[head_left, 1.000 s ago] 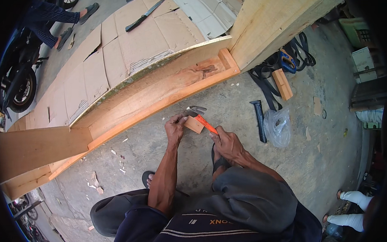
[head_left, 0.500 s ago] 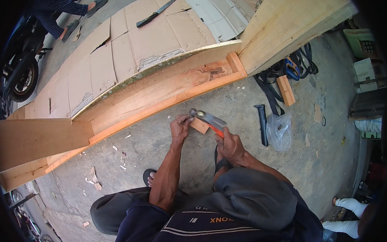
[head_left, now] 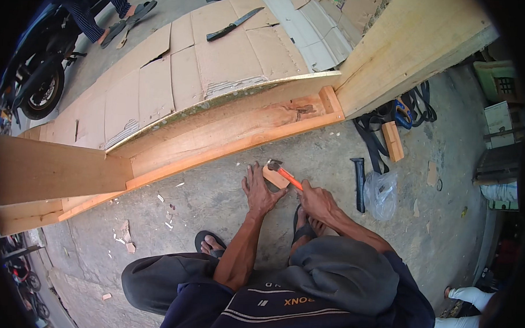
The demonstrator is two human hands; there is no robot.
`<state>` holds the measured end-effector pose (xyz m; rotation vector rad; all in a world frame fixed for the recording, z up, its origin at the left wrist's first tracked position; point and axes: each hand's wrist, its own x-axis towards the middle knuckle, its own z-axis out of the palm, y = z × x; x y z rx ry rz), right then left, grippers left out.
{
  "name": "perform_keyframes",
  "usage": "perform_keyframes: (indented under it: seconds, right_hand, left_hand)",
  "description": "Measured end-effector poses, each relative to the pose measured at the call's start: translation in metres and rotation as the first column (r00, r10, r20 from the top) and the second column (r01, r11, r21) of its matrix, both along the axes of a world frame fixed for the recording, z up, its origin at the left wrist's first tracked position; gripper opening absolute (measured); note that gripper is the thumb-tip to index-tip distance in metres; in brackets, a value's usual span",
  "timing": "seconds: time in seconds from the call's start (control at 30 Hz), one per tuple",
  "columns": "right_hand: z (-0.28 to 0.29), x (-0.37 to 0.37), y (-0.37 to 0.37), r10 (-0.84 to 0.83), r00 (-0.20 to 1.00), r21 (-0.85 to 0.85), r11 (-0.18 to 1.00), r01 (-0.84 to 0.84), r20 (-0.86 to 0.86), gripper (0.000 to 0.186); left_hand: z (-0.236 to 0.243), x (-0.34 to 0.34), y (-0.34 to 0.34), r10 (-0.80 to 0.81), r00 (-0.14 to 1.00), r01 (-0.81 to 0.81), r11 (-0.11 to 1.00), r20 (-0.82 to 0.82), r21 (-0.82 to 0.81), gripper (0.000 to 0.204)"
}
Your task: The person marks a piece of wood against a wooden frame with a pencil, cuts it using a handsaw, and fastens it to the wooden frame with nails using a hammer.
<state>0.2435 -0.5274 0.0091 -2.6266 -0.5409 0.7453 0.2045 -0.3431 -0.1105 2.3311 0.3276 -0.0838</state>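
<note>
Hammer [head_left: 288,177]: we judge that a glancing blow could catch the thumb of the left hand [head_left: 262,196], the cause being how near it lies to the wooden block [head_left: 272,179].
Wooden block: we think it could skid or tip on the concrete floor [head_left: 209,191] if struck off-centre, since no fingers wrap it.
Block vs. grip: we find it between the hands, ahead of the right hand [head_left: 319,202], hammer head over its far part; whether steel meets wood, we cannot tell.
Right hand: closed round the orange handle.
Left hand: fingers spread, gripping nothing; thumb touching the block's near edge or just beside it, we cannot tell which.
Wooden frame [head_left: 229,131]: beyond both hands, apart from the block.
</note>
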Motion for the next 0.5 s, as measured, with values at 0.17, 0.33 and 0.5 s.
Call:
perform_keyframes:
  seconds: [0.17,0.33,0.5]
  right_hand:
    - [0.096,-0.001,0.037,-0.154,0.971,0.692,0.721,-0.015,0.182,0.023]
    - [0.007,-0.009,0.004,-0.035,0.979,0.152,0.988,0.004,0.2,0.015]
    - [-0.052,-0.035,-0.04,0.097,0.518,0.003,0.982,-0.189,0.85,0.029]
  left_hand:
    - [0.001,-0.01,0.006,0.04,0.999,-0.038,0.997,-0.022,0.065,0.121]
    - [-0.002,-0.002,0.001,0.019,0.998,-0.019,1.0,-0.061,0.011,0.12]
    - [0.008,0.004,-0.015,0.0,1.0,-0.001,1.0,0.012,0.021,0.121]
